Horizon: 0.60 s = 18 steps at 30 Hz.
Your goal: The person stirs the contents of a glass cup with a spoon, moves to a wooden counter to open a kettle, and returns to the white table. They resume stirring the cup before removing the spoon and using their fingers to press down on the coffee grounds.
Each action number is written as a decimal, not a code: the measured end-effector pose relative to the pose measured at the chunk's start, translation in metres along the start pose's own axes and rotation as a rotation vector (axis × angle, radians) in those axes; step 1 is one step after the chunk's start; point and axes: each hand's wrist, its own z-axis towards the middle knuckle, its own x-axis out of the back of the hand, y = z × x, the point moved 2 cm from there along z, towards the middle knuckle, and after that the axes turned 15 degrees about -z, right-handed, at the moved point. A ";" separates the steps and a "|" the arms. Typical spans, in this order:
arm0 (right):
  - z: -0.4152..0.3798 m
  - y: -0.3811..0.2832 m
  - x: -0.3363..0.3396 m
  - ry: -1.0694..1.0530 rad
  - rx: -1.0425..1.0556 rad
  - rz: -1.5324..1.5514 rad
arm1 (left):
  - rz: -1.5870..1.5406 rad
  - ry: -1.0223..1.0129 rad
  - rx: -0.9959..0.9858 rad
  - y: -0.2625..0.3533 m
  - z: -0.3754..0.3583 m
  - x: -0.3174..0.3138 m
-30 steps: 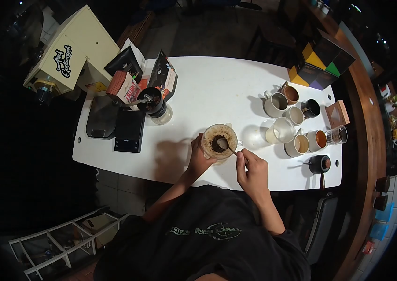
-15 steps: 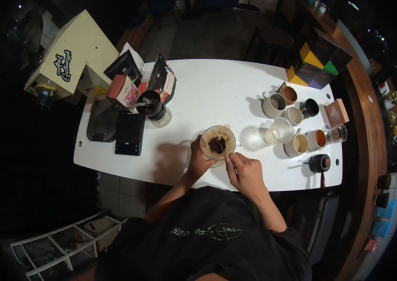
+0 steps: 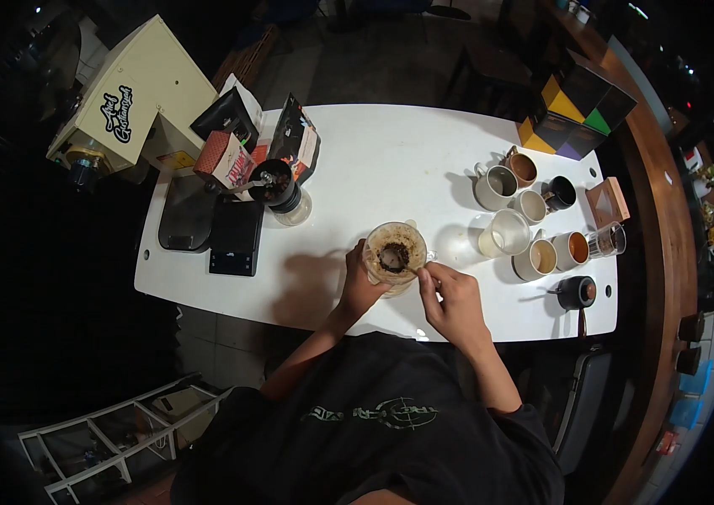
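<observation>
Hands at dripper; cups crowd right (perhaps seven).

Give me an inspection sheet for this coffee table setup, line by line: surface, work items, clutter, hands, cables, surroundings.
Surface: white table, middle bare, items along its left and right ends.
Work items: glass dripper with dark coffee grounds; spoon dipped into it.
Clutter: group of cups at right; coffee bags, hand grinder and black scale at left.
Hands: left hand steadies the dripper's side; right hand holds the spoon.
Cables: nothing seen.
Surroundings: cream machine beyond the left end; wooden counter at right; dark floor.
</observation>
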 end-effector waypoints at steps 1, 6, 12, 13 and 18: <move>0.000 0.004 -0.006 -0.016 0.025 0.007 | 0.000 -0.016 0.007 -0.006 0.001 0.001; 0.002 0.004 -0.005 0.028 -0.003 -0.032 | 0.018 -0.047 0.038 -0.009 0.002 0.004; -0.004 0.004 -0.005 -0.038 0.000 0.008 | 0.017 -0.018 -0.019 -0.009 -0.001 0.002; -0.004 0.005 -0.005 -0.025 -0.006 -0.053 | 0.025 -0.017 -0.028 -0.005 -0.002 0.002; -0.003 0.002 -0.001 0.024 -0.031 -0.158 | 0.006 -0.056 -0.028 -0.003 0.000 0.002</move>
